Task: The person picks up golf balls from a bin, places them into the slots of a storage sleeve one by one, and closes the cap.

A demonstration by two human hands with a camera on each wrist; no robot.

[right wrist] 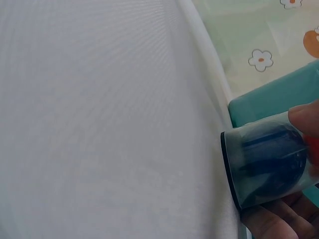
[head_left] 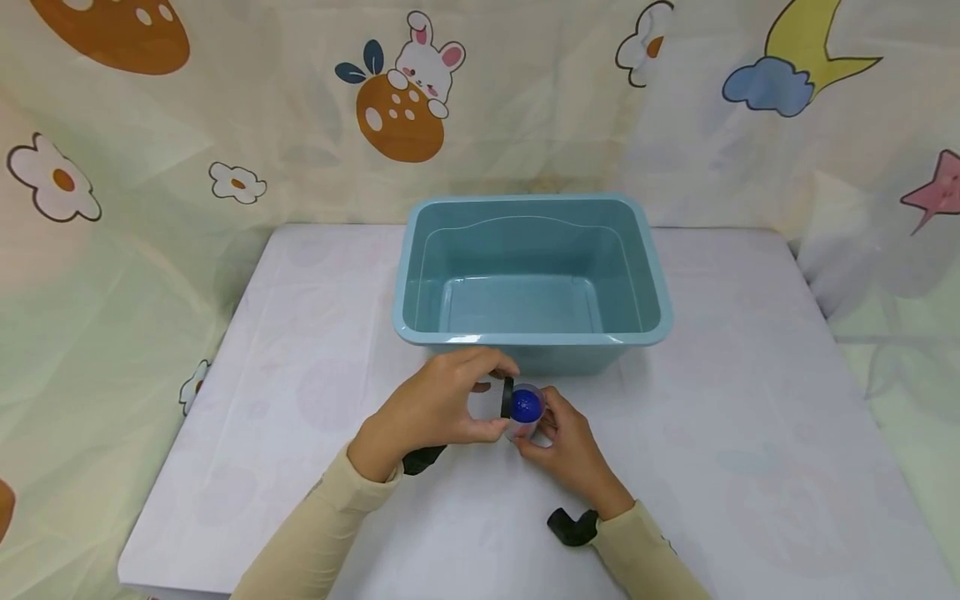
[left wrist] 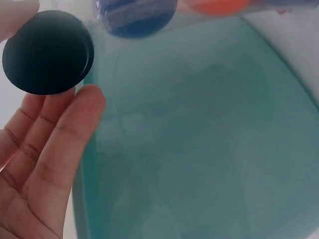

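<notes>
My left hand (head_left: pixel 442 400) pinches a round black lid (left wrist: pixel 47 52) between thumb and fingertips, holding it on edge at the mouth of a clear plastic tube (head_left: pixel 519 430). A blue ball (head_left: pixel 527 406) shows at the tube's open end. My right hand (head_left: pixel 567 446) grips the tube from the right, thumb and fingers around its side. In the left wrist view an orange ball (left wrist: pixel 217 5) shows beside the blue one. A thin black rim (right wrist: pixel 229 169) edges one end of the tube in the right wrist view.
A light blue plastic tub (head_left: pixel 532 340) stands just beyond both hands, with nothing seen inside it. The table (head_left: pixel 300 400) is covered in white cloth. A printed curtain (head_left: pixel 525 100) hangs behind and along the sides.
</notes>
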